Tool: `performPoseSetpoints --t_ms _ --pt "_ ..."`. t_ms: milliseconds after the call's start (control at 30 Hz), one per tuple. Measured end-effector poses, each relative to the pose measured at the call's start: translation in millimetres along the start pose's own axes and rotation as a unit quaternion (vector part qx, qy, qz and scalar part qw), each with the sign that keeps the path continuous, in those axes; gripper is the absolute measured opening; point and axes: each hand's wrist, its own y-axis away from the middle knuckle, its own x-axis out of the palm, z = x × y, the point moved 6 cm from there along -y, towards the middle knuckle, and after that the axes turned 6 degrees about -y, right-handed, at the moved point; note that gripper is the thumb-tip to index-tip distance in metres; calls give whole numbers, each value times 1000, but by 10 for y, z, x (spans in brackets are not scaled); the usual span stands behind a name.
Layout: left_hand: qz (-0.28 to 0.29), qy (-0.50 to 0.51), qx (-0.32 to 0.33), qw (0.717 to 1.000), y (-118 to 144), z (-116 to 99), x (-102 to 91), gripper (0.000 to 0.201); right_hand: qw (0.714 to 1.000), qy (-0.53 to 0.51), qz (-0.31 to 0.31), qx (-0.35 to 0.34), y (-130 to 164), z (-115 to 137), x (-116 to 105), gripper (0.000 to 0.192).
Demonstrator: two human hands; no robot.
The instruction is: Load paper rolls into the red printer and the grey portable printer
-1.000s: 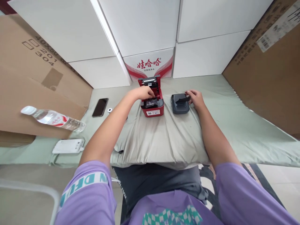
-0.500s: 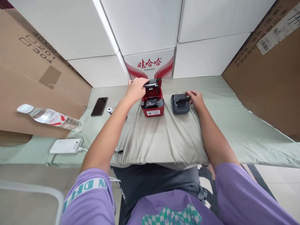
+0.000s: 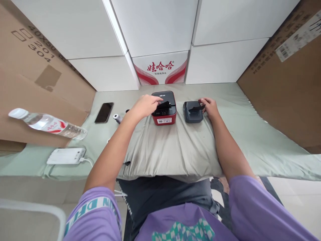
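Observation:
A red and black label printer [image 3: 164,119] stands on the cloth-covered surface with its lid down. From its slot a black strip [image 3: 164,105] sticks out. My left hand [image 3: 145,106] rests at the lid's left side with the index finger stretched over the top; its other fingers are partly hidden. To the right sits a smaller dark grey portable printer [image 3: 193,115]. My right hand [image 3: 209,106] pinches the end of a black strip [image 3: 197,108] lying across that printer's top. A small roll [image 3: 117,117] lies left of my left forearm, partly hidden by it.
A phone [image 3: 104,112], a water bottle [image 3: 50,124] and a white power bank [image 3: 66,156] with a cable lie at the left. White boxes [image 3: 155,26] line the back. Cardboard boxes stand at the left [image 3: 47,100] and right [image 3: 283,97].
The red printer's lid has swung from raised to closed. My left hand has come down and nearer with it. My right hand keeps its place at the smaller printer.

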Motion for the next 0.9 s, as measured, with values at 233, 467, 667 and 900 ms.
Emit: performPoseSetpoints --t_ms 233,467,667,900 --pt "-17 3 -9 1000 50 -16 -45 46 1000 -3 4 -10 -1 -8 -6 48" --pt "-94 -56 -97 989 2 -98 40 70 1000 4 3 9 -4 -30 -5 51" --pt "-82 -80 -107 988 -136 -283 65 74 1000 -7 3 0 10 -17 4 49" --pt "-59 -34 -109 992 139 -173 48 60 1000 14 6 0 25 -9 -1 47"
